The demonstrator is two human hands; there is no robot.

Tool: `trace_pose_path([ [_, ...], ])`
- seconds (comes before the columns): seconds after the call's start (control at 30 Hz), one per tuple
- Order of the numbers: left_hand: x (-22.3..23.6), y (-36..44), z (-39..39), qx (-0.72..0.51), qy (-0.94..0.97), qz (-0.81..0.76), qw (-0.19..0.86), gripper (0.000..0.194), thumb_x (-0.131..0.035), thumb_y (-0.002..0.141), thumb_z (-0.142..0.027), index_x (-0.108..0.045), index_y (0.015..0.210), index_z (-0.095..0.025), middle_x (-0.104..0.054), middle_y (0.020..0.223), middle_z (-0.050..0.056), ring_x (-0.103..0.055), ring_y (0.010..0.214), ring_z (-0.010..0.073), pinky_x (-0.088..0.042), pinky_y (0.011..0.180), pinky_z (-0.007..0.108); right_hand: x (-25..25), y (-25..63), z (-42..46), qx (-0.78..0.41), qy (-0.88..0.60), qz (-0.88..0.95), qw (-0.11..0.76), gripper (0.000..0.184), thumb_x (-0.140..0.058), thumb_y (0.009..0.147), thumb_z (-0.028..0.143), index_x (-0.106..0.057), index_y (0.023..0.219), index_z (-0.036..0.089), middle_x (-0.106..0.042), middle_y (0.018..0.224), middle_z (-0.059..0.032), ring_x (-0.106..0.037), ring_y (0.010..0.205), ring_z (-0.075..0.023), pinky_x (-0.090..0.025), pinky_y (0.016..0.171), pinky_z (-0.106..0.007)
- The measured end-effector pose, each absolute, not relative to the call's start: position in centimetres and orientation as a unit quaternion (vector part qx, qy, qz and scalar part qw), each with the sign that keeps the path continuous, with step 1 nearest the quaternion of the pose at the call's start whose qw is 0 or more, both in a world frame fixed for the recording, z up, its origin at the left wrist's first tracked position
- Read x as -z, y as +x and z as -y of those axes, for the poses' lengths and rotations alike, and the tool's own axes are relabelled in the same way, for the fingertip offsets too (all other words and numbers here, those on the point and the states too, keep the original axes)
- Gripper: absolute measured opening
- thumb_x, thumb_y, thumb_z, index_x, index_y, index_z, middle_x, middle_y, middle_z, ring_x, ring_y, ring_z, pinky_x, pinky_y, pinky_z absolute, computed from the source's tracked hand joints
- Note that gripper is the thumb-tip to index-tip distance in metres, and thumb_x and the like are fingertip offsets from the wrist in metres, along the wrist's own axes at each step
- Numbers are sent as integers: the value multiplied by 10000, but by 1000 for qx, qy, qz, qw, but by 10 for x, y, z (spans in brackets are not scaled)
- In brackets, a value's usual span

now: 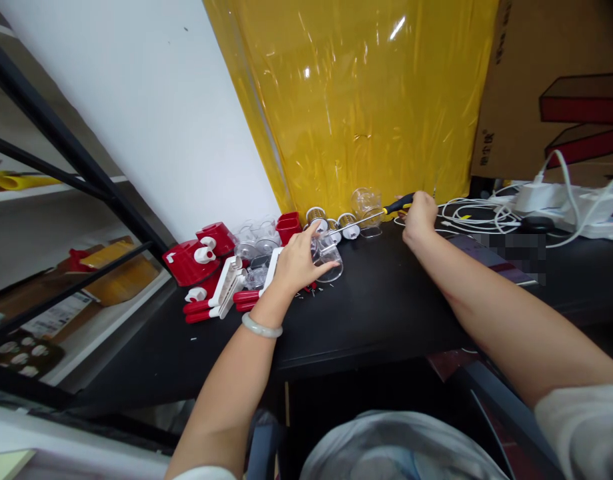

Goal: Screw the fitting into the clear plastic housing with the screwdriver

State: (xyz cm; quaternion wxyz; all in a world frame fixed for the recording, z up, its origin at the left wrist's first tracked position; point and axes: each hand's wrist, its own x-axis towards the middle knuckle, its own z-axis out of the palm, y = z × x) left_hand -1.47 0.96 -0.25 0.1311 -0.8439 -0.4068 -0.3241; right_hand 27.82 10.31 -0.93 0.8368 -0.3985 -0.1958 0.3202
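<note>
My right hand (422, 213) is closed around the handle of a screwdriver (400, 204) with a black and yellow grip. Its long metal shaft points left, toward a clear plastic cup-like part (331, 269) on the black table. My left hand (297, 261) grips that clear part, thumb along the near side and fingers at the far side. Whether the tip touches a screw is too small to tell. Small screws (320, 288) lie just below the part. Beside my left wrist are white arms with red handles (226, 293).
Red housings (191, 261), clear plastic parts (259, 239) and white-ended drums (349, 225) stand along the back of the table. White cables (479, 215) and chargers (536, 198) lie at the right, near a dark flat object (486, 257). A black-framed shelf (61, 143) borders the left.
</note>
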Motion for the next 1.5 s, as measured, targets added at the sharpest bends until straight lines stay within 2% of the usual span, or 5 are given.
trace_pose_path([
  [0.3,2,-12,-5,317,-850,405,113,1045,-914,789,-469,-327,1630,-272,-695,1354,119,-649,1268,355,-538,1075,526,3,273,-96,-336,-389,157,843,26,-376,991,259,-375,1006,280,-704,815,17,-666,717,-134,-467,510,-212],
  [0.8,1,-10,-5,326,-850,407,77,1052,-915,779,-497,-319,1617,-276,-702,1344,115,-673,1239,345,-554,1049,515,15,279,-110,-255,-431,206,841,210,-647,908,367,-552,1056,252,-612,959,7,-635,753,-107,-507,541,-204],
  [1.27,5,-11,-9,338,-850,404,23,1033,-939,757,-476,-349,1584,-286,-715,1330,113,-696,1223,354,-556,1045,539,4,274,-98,-301,-434,183,829,140,-409,952,194,-489,846,235,-672,799,-6,-560,621,-114,-441,507,-242],
  [1.33,5,-11,-9,336,-851,403,18,1023,-937,758,-477,-357,1579,-287,-715,1330,115,-698,1224,358,-559,1043,544,9,274,-104,-289,-433,179,835,54,-480,980,281,-475,934,253,-648,848,15,-602,680,-119,-465,538,-233],
  [1.5,5,-12,-10,334,-853,400,16,1024,-935,758,-488,-359,1580,-283,-723,1319,119,-704,1219,362,-563,1044,550,23,278,-121,-247,-445,207,835,234,-650,930,373,-482,1051,262,-590,960,28,-680,901,-138,-575,747,-282],
])
